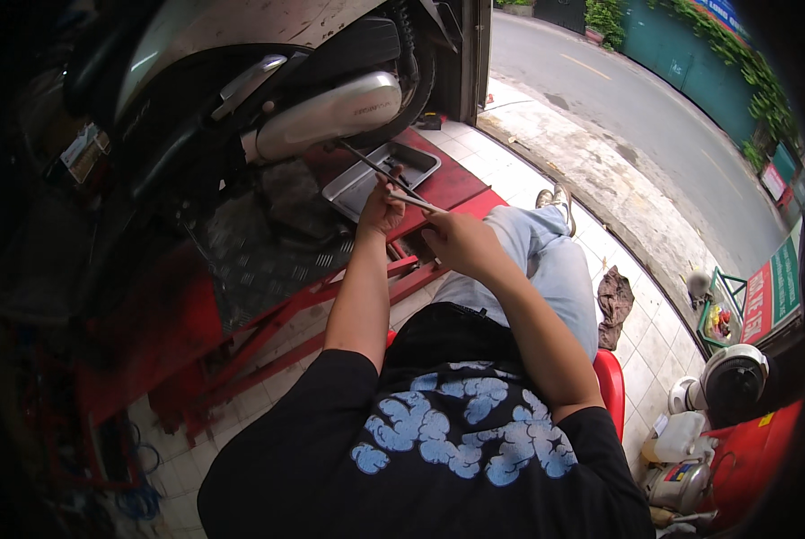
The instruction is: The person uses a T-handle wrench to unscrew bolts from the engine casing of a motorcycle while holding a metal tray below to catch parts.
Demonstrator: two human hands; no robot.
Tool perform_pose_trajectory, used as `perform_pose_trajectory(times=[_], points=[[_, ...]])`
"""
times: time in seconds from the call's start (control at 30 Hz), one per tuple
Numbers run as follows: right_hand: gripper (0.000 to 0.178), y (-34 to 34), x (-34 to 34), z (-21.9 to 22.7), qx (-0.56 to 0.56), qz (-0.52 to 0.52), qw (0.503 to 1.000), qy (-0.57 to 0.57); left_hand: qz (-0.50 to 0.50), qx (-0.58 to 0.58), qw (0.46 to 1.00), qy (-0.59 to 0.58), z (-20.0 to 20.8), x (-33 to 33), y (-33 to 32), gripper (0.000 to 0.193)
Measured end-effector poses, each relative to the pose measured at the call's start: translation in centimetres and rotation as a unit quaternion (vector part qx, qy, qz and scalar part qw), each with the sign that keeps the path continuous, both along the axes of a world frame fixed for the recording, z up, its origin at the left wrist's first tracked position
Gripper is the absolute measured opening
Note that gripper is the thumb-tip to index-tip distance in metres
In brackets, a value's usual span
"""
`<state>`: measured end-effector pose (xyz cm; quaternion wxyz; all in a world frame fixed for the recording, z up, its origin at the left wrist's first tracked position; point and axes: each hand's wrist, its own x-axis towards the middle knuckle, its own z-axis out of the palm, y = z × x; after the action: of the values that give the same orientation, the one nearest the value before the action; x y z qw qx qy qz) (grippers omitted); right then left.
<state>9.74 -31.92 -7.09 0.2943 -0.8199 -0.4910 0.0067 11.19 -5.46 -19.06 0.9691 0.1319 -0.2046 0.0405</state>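
White square tiles on floor (646, 359). Red stool (610, 386) on tiles. Dark door post (472, 63) at top. Outside, pale rough concrete strip (555, 135), then gray road (636, 108) with yellow line (585, 66). Green wall (667, 63) across road, leafy plants (766, 99) hanging over it. Red and green sign (760, 301) at right. Bright daylight outside, left of room dark.

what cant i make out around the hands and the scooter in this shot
All in the head view:
- Rod: near end hidden in the right hand; far tip too small and dark to tell what it touches.
- Tray: partly hidden by the left hand.
- Scooter: top cut off by the upper edge.
- Red seat: mostly hidden under the person.
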Motion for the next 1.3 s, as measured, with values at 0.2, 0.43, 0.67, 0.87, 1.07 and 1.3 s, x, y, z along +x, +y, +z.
perform_pose_trajectory(times=[0.2, 0.43, 0.67, 0.87, 1.07, 1.3], points=[[0.066, 1.2, 0.4, -1.2, 0.205, 0.027, 0.972, 0.11, -0.001, -0.011, 0.999, -0.033, 0.5, 0.0, -0.3, 0.045], [0.072, 0.3, -2.6, 1.5, 0.117, 0.147, 0.977, 0.101, 0.0, -0.024, 0.999, -0.031, -0.1, 0.1, 0.0, 0.041], [0.053, 0.2, -0.4, 0.2, -0.079, 0.025, 0.996, 0.025, 0.037, -0.023, 0.999, -0.005, 0.1, 0.1, 0.2, 0.04], [0.059, 0.0, -0.7, 1.8, 0.18, -0.004, 0.971, 0.158, 0.06, -0.039, 0.997, 0.019, 0.6, 0.2, -0.6, 0.042], [0.072, 0.0, -2.6, 1.7, -0.057, 0.176, 0.98, 0.075, 0.079, -0.062, 0.995, 0.028, 0.4, 0.1, -0.8, 0.038], [0.066, -0.3, 2.0, 0.1, 0.076, 0.018, 0.981, 0.177, 0.076, -0.103, 0.992, 0.02, 1.2, 0.7, -0.6, 0.037]])
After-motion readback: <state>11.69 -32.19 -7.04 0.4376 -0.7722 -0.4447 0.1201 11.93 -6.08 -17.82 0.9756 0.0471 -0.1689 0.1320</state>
